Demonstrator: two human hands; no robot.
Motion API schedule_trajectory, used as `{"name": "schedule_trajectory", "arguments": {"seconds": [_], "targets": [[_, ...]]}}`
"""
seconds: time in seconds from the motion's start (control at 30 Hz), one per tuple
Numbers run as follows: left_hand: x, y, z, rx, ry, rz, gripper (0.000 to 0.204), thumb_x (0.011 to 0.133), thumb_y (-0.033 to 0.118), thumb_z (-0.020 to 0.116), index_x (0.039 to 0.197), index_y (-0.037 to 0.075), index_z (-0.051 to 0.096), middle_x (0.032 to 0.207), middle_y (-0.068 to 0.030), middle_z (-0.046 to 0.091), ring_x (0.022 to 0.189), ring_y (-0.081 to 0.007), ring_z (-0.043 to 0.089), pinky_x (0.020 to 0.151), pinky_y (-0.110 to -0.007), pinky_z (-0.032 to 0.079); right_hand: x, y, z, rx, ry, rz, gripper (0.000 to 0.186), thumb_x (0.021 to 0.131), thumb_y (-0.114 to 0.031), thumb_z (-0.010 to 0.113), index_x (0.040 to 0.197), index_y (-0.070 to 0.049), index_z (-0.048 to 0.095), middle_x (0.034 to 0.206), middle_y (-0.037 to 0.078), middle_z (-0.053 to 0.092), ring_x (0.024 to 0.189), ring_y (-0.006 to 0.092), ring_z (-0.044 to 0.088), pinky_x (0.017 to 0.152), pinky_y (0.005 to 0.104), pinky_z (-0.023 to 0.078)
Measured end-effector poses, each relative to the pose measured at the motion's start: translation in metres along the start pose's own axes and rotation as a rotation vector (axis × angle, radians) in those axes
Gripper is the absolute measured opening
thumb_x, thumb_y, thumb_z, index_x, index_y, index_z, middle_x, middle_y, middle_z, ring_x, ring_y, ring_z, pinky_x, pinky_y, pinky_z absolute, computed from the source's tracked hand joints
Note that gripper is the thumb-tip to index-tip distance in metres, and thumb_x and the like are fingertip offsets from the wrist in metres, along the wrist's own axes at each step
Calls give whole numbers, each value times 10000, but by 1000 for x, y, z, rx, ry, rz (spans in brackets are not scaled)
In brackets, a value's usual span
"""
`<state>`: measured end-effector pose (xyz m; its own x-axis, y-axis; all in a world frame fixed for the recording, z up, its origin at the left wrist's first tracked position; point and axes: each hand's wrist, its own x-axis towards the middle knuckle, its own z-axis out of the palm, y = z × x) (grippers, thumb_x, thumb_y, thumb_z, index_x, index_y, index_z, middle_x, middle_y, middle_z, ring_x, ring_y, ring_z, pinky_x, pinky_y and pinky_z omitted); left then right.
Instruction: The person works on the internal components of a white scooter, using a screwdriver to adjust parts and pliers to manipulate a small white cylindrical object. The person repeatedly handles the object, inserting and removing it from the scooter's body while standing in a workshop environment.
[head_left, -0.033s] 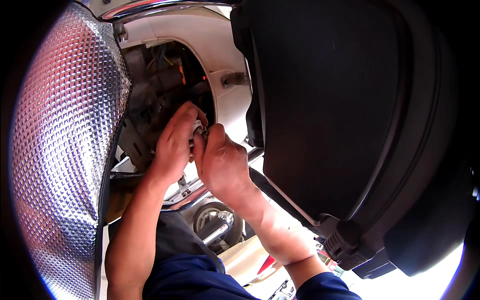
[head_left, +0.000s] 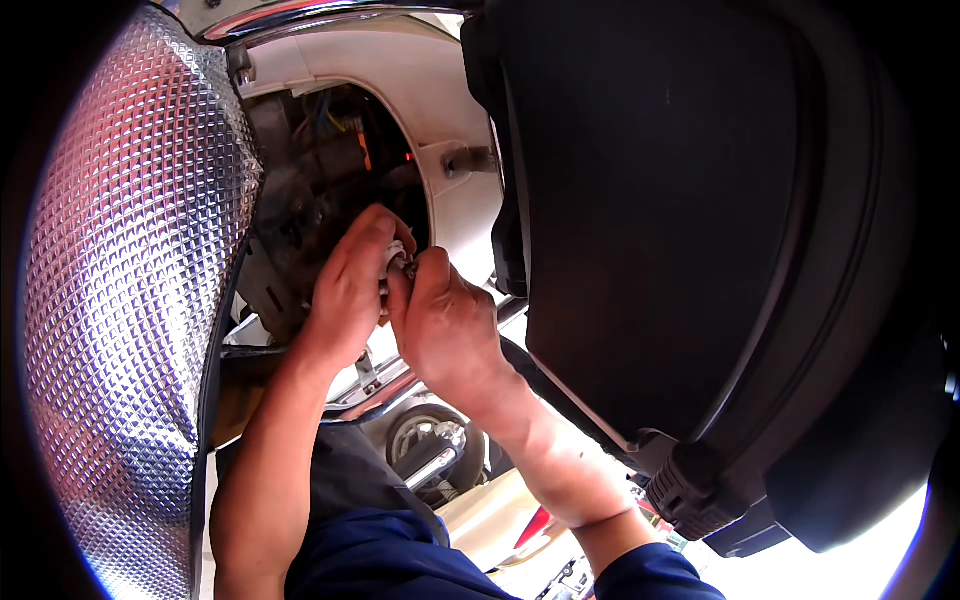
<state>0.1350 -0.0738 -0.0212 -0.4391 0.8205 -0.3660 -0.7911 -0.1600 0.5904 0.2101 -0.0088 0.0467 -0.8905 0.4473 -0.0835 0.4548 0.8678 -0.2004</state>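
My left hand (head_left: 348, 285) and my right hand (head_left: 445, 315) meet in front of the opening in a cream body panel (head_left: 462, 215). Both are closed, fingertips pressed together around a small whitish part (head_left: 395, 252) with darker metal-looking bits beside it. Most of that part is covered by my fingers, so its kind cannot be made out. Behind the hands, the dark cavity (head_left: 310, 190) holds coloured wires (head_left: 325, 112), an orange strip (head_left: 365, 150) and a small red light (head_left: 409, 156).
A silvery quilted pad (head_left: 130, 300) rises along the left. On the right stands a large black casing (head_left: 660, 220) with a ribbed black fitting (head_left: 690, 485) low down. A chrome bar (head_left: 320, 18) crosses the top. Below my hands a wheel (head_left: 425, 445) shows.
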Motion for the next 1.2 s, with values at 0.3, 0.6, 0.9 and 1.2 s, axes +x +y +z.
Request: {"name": "schedule_trajectory", "arguments": {"seconds": [0.3, 0.6, 0.9, 1.2], "targets": [[2, 6, 0, -49, 9, -38, 307, 1023, 316, 341, 888, 92, 501, 588, 22, 437, 467, -35, 368, 416, -204, 254, 7, 7, 0, -62, -110, -29, 224, 902, -140, 605, 866, -12, 426, 616, 134, 531, 462, 318, 550, 422, 402, 434], [0, 9, 5, 10, 6, -102, 273, 1020, 298, 359, 846, 118, 467, 614, 40, 408, 476, -30, 351, 417, -207, 256, 4, 12, -1, -120, -49, -77, 245, 894, -149, 622, 815, -31, 423, 556, 97, 497, 427, 282, 525, 400, 381, 417], [5, 8, 6, -73, 39, -201, 231, 1000, 280, 375, 835, 143, 461, 586, 48, 383, 439, -39, 290, 387, -222, 202, 7, 15, -1, -69, -58, -102, 245, 910, -169, 604, 842, -13, 428, 604, 128, 512, 457, 298, 546, 418, 386, 431], [6, -6, 1, -71, 27, -15, 209, 1002, 280, 388, 885, 141, 493, 684, 49, 439, 529, -29, 356, 436, -210, 250, -1, 4, 4, 26, -40, 53, 235, 925, -159, 580, 868, 2, 419, 673, 175, 563, 535, 354, 598, 453, 414, 468]]}}
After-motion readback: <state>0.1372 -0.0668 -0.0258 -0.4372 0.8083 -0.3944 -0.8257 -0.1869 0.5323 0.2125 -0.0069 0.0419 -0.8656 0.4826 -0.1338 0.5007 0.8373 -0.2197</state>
